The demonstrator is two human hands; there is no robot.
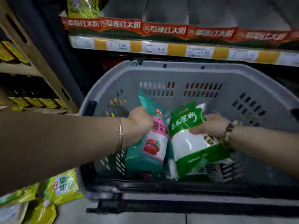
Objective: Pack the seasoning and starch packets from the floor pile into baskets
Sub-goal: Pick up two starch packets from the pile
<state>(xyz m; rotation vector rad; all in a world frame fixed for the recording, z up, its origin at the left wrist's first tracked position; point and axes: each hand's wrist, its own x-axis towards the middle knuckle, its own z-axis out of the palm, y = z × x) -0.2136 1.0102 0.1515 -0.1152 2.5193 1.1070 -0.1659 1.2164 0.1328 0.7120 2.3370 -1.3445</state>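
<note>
Two hands reach over one grey basket (178,73), and each holds one starch packet. The left hand (140,122) is closed in a fist on the upper left edge of a teal-and-pink packet (153,143), which stands nearly upright inside the basket with its lower end down near the bottom. The right hand (212,126) grips the right edge of a green-and-white packet (191,143); its fingers (197,130) are curled over the front of the bag, thumb on the white part. This second packet leans beside the first, the two touching along their inner edges. Pale edges of more packets show underneath the green one, but how many lie there cannot be told.

One thin metal bangle (120,133) sits on the left wrist and one string of beads (229,131) on the right.

On the floor (145,219) at the lower left, just beside the basket's near corner, lies a pile of yellow-green seasoning packets (63,186); at least three can be made out, overlapping one another, with a paler bag at the very edge of view.

Behind the basket runs one shelf edge (176,49) carrying a row of white price tags set between yellow blocks. Above it hang five red banners (164,30) side by side, with part of a sixth at the right edge.
</note>
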